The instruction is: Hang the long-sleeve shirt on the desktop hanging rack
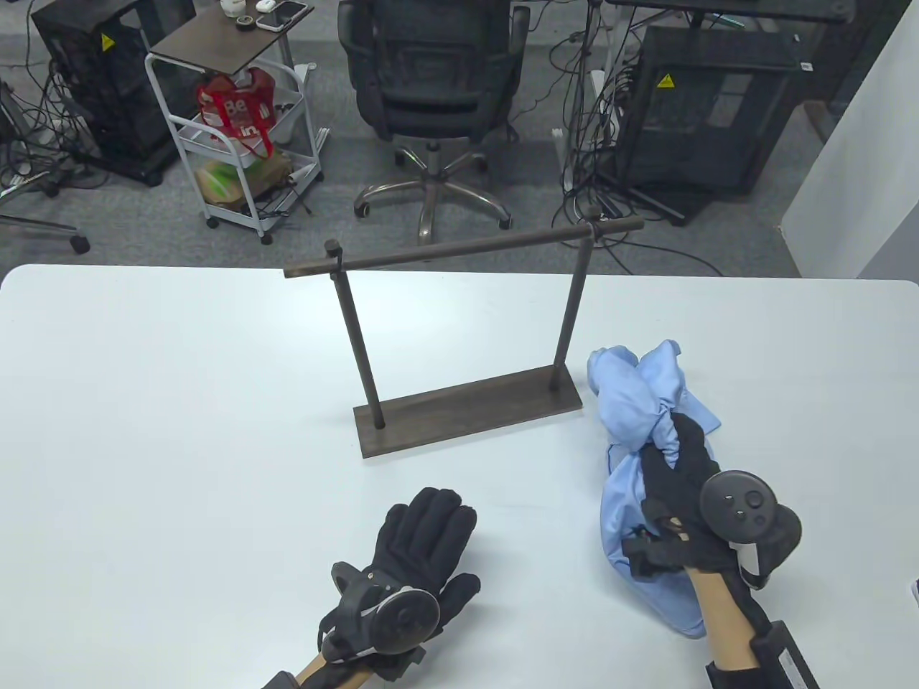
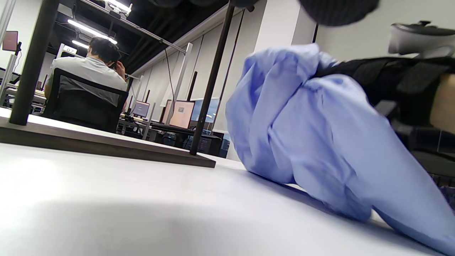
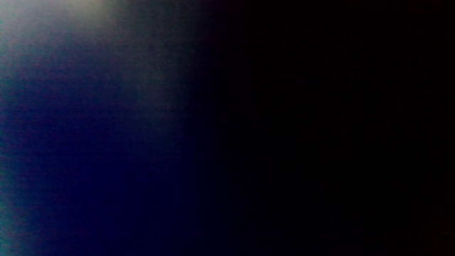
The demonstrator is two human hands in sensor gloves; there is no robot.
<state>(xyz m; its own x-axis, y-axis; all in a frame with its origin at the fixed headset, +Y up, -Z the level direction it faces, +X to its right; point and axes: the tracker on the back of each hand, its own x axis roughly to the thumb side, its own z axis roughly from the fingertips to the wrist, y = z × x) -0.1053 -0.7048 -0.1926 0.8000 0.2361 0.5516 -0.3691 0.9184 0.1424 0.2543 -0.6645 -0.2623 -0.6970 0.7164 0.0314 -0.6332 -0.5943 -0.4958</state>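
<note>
A light blue long-sleeve shirt (image 1: pixel 632 402) lies bunched on the white table to the right of the rack; it fills the right of the left wrist view (image 2: pixel 302 135). The dark wooden hanging rack (image 1: pixel 467 409) stands mid-table, its bar (image 1: pixel 467 247) bare. My right hand (image 1: pixel 675 459) lies on the shirt and grips a bunch of its cloth. My left hand (image 1: pixel 427 520) rests flat on the table, fingers spread, in front of the rack and holding nothing. The right wrist view is dark, covered by cloth.
The white table (image 1: pixel 165 402) ends at its far edge behind the rack. Beyond it stand an office chair (image 1: pixel 431 93), a white cart (image 1: pixel 237 136) and black cabinets (image 1: pixel 703 108). The rack's base (image 2: pixel 106 144) shows low in the left wrist view.
</note>
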